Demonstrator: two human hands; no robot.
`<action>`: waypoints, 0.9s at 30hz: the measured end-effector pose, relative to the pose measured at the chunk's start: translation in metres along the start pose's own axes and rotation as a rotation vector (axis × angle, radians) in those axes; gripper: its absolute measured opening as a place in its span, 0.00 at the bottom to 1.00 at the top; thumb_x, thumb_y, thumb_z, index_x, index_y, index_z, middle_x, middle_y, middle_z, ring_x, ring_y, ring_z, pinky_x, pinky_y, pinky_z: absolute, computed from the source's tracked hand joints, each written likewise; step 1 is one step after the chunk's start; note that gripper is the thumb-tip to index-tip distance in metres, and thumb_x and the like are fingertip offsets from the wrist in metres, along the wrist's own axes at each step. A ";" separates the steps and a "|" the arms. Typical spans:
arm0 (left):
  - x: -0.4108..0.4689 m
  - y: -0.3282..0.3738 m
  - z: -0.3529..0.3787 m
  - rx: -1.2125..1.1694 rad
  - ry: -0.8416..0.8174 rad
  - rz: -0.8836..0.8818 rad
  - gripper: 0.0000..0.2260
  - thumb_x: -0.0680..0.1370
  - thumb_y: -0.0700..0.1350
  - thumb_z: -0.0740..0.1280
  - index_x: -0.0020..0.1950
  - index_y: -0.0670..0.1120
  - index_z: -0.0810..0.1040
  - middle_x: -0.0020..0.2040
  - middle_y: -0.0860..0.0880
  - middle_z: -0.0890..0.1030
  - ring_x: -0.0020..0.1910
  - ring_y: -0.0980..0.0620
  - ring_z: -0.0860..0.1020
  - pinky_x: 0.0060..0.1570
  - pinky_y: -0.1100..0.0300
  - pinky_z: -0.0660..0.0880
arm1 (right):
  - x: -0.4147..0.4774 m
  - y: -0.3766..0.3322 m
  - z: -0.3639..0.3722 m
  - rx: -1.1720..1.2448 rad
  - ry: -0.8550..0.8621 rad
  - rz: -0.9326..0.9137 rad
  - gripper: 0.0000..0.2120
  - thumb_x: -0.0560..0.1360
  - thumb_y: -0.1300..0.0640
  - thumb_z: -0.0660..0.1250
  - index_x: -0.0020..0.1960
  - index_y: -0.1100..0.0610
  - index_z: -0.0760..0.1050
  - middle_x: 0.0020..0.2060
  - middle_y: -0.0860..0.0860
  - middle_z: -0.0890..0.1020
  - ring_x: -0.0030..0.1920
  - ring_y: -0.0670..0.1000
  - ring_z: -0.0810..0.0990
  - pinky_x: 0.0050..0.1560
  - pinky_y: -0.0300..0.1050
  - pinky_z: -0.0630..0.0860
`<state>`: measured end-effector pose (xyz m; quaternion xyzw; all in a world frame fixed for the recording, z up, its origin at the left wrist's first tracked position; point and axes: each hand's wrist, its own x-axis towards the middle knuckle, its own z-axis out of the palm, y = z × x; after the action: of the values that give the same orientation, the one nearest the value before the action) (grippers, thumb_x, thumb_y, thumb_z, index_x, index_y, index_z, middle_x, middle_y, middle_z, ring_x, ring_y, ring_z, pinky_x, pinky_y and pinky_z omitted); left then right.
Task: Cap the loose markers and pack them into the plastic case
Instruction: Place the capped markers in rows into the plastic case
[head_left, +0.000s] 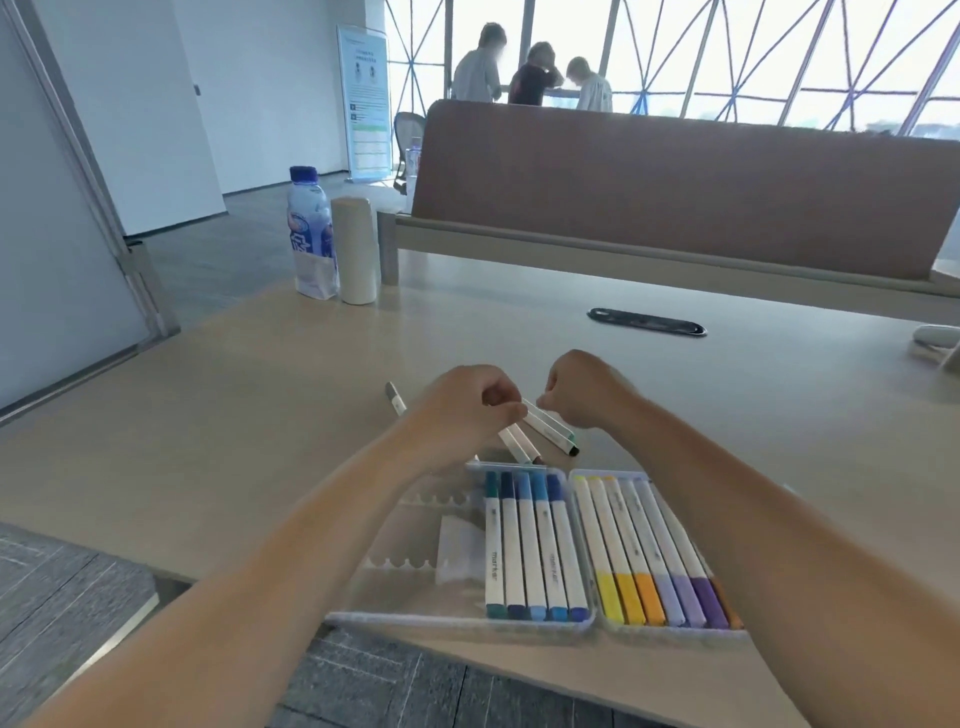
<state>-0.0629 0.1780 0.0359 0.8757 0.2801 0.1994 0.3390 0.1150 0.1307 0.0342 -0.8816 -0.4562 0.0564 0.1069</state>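
An open clear plastic case (415, 525) lies at the table's near edge. Its left half holds several blue-capped markers (530, 551); its right half holds several yellow, orange and purple ones (654, 551). Just beyond the case lie loose white markers: a green-capped pair (553, 431) and a brownish-tipped pair (519, 444). Another loose marker (396, 399) lies to the left. My left hand (462, 410) has its fingers curled and pinches the upper end of a loose marker. My right hand (582, 389) is curled opposite it, fingertips at the same marker end; what it pinches is hidden.
A water bottle (309, 234) and a beige roll (357, 249) stand at the table's far left. A black cable grommet (647, 321) sits mid-table, a white object (935, 338) at the right edge. A brown divider (675, 192) backs the table; people stand far behind.
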 end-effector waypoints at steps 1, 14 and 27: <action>0.002 -0.001 0.001 0.006 0.001 0.001 0.06 0.78 0.49 0.68 0.52 0.50 0.82 0.46 0.55 0.81 0.48 0.53 0.79 0.49 0.57 0.75 | 0.005 -0.002 0.000 -0.008 -0.028 0.003 0.10 0.73 0.51 0.72 0.47 0.57 0.82 0.45 0.54 0.84 0.46 0.56 0.82 0.51 0.52 0.81; 0.002 -0.016 -0.001 -0.005 0.029 -0.027 0.07 0.79 0.49 0.67 0.54 0.50 0.81 0.46 0.57 0.81 0.48 0.57 0.78 0.48 0.61 0.74 | 0.012 -0.014 -0.006 -0.142 -0.145 -0.041 0.11 0.76 0.50 0.67 0.47 0.58 0.75 0.39 0.51 0.76 0.47 0.55 0.79 0.48 0.49 0.77; -0.074 -0.031 -0.015 0.061 -0.031 -0.041 0.12 0.79 0.48 0.68 0.62 0.49 0.79 0.54 0.54 0.82 0.52 0.54 0.80 0.57 0.52 0.77 | -0.121 -0.050 -0.016 0.312 -0.430 -0.054 0.09 0.69 0.58 0.67 0.34 0.63 0.79 0.29 0.56 0.79 0.26 0.52 0.70 0.29 0.39 0.64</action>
<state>-0.1385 0.1575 0.0123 0.8827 0.2986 0.1703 0.3205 0.0085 0.0579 0.0624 -0.8096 -0.4778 0.3091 0.1439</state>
